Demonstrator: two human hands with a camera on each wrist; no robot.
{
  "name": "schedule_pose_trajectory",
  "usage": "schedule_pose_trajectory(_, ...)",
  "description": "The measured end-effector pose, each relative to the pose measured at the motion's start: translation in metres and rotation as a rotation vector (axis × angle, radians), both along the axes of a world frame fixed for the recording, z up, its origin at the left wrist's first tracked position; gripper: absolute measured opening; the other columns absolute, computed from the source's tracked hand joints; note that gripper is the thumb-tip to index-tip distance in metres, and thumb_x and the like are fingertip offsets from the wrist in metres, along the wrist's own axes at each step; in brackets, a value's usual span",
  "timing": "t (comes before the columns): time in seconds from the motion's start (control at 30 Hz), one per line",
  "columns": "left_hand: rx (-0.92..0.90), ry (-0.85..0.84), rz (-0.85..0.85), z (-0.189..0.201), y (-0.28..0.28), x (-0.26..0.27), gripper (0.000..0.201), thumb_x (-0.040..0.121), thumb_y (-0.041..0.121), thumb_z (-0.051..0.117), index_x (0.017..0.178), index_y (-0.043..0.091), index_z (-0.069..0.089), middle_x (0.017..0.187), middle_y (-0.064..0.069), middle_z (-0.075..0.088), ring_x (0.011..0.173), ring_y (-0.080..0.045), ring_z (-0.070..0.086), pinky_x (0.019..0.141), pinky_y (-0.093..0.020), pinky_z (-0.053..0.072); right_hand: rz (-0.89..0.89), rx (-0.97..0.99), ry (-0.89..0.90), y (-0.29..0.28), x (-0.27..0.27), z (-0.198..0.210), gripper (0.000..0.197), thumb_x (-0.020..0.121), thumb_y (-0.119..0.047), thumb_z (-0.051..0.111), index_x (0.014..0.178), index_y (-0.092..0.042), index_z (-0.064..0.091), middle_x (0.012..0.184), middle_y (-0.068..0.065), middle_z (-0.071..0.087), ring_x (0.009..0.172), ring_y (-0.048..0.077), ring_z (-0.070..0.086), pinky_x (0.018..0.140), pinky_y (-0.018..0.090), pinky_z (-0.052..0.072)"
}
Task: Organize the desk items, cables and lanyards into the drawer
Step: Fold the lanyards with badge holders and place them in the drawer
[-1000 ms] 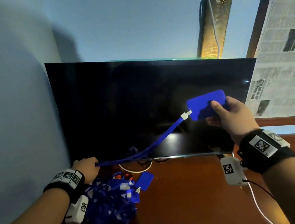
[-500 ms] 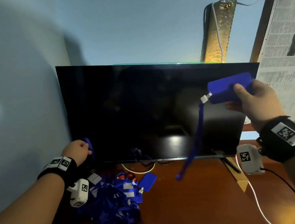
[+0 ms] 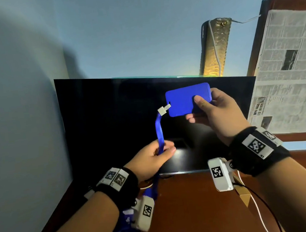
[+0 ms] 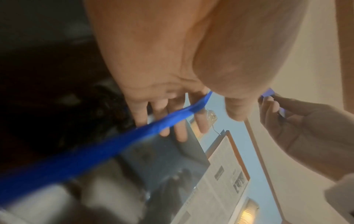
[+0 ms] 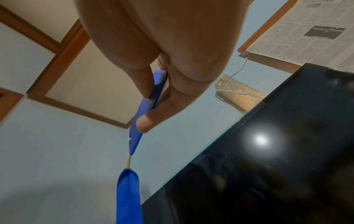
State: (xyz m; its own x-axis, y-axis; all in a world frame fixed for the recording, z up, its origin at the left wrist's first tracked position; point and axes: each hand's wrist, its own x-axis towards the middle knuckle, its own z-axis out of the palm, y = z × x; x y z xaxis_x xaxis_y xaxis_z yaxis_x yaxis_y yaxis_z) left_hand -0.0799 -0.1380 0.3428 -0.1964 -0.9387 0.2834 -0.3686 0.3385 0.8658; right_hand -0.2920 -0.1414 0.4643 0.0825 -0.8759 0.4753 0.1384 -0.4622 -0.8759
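No drawer or other container can be made out in any view. A blue card holder (image 3: 188,99) is held raised in front of the dark monitor (image 3: 111,124), flat face toward the head camera, long side roughly level. A white clip (image 3: 164,109) is fixed at its left end, and from this clip a blue lanyard strap (image 3: 159,132) hangs downward. The holder is pinched by the right hand (image 3: 216,114), thumb on the front face and fingers behind; in the right wrist view the holder (image 5: 147,112) is seen edge-on between thumb and fingers. The strap is pinched lower down by the left hand (image 3: 153,157), which is held lower than the right and in front of the monitor's bottom edge; in the left wrist view the strap (image 4: 114,145) is seen running across the fingers. Below the left wrist, a heap of further blue lanyards (image 3: 127,231) lies on the brown desk (image 3: 188,216). A white cable (image 3: 258,208) runs across the desk at the right. A newspaper sheet (image 3: 285,66) is fixed at the upper right.
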Motion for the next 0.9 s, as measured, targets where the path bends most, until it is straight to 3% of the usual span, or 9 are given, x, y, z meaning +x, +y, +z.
schedule_pose_trajectory(0.07,-0.038,0.051,0.062,-0.007,0.014,-0.009,0.025,0.105,0.038,0.057,0.107,0.016,0.07,0.088,0.003,0.077,0.084,-0.013,0.071,0.085,-0.029,0.053,-0.005,0.007,-0.066,0.002,-0.007,0.003,0.022,0.102,-0.01,0.061,0.12,0.002,0.058,0.102,0.024,0.076,0.078,0.038,0.075,0.074,0.039,0.064)
schedule_pose_trajectory(0.1,-0.042,0.077,0.09,-0.01,0.023,-0.011,0.025,0.107,0.035,0.054,0.102,0.013,0.067,0.072,0.0,0.069,0.069,-0.025,0.063,0.073,-0.037,0.051,-0.012,0.014,-0.096,0.002,-0.012,0.002,0.024,0.101,-0.009,0.061,0.121,0.004,0.057,0.104,0.024,0.076,0.081,0.04,0.075,0.076,0.04,0.065)
schedule_pose_trajectory(0.17,-0.102,0.002,0.166,-0.019,0.038,-0.009,0.026,0.108,0.037,0.05,0.097,0.016,0.059,0.061,0.003,0.049,0.056,-0.02,0.048,0.062,-0.041,0.046,-0.041,0.024,-0.134,0.001,-0.022,-0.003,0.026,0.102,-0.006,0.06,0.124,0.006,0.056,0.105,0.026,0.075,0.085,0.043,0.075,0.08,0.043,0.064)
schedule_pose_trajectory(0.27,-0.263,-0.212,0.179,-0.016,0.06,0.002,0.028,0.108,0.044,0.044,0.087,0.027,0.049,0.058,0.002,0.044,0.049,-0.014,0.046,0.05,-0.033,0.04,-0.117,0.04,-0.126,-0.003,-0.034,-0.02,0.024,0.102,-0.006,0.06,0.122,0.007,0.056,0.105,0.025,0.075,0.086,0.04,0.076,0.077,0.041,0.065)
schedule_pose_trajectory(0.37,-0.415,-0.369,0.203,0.02,0.078,0.011,0.027,0.106,0.047,0.043,0.093,0.029,0.059,0.063,0.006,0.056,0.054,-0.012,0.056,0.051,-0.027,0.039,-0.19,0.087,-0.044,-0.011,-0.034,-0.053,0.02,0.1,-0.004,0.063,0.116,0.006,0.058,0.106,0.021,0.074,0.084,0.026,0.078,0.067,0.032,0.064)
schedule_pose_trajectory(0.53,-0.697,-0.468,0.22,0.106,0.079,0.013,0.031,0.104,0.047,0.052,0.087,0.025,0.066,0.069,0.004,0.059,0.067,-0.011,0.058,0.064,-0.035,0.047,-0.193,0.131,0.318,-0.012,-0.011,-0.12,0.01,0.097,-0.014,0.07,0.104,-0.008,0.065,0.096,0.011,0.078,0.084,0.021,0.077,0.07,0.036,0.062)
schedule_pose_trajectory(0.63,-0.654,-0.536,0.217,0.134,0.062,0.01,0.031,0.1,0.048,0.06,0.081,0.025,0.067,0.065,0.009,0.054,0.065,-0.008,0.052,0.062,-0.025,0.041,-0.03,0.083,0.421,0.005,0.009,-0.14,0.005,0.095,-0.013,0.072,0.098,-0.01,0.069,0.084,0.004,0.076,0.071,0.013,0.071,0.066,0.031,0.057)
schedule_pose_trajectory(0.77,-0.499,-0.547,0.218,0.127,0.022,0.022,0.029,0.099,0.052,0.061,0.084,0.027,0.067,0.074,0.012,0.062,0.072,-0.005,0.059,0.068,-0.022,0.043,0.235,0.06,0.421,0.029,0.027,-0.142,0.009,0.093,-0.006,0.074,0.09,-0.001,0.067,0.077,0.004,0.064,0.069,0.018,0.06,0.063,0.033,0.055)
schedule_pose_trajectory(0.9,-0.323,-0.551,0.267,0.084,-0.006,0.055,0.031,0.099,0.051,0.062,0.075,0.031,0.061,0.075,0.006,0.064,0.073,-0.012,0.062,0.069,-0.03,0.047,0.318,-0.03,0.33,0.048,0.022,-0.121,0.018,0.09,-0.002,0.073,0.102,0.01,0.066,0.083,0.004,0.07,0.075,0.018,0.064,0.061,0.029,0.054)
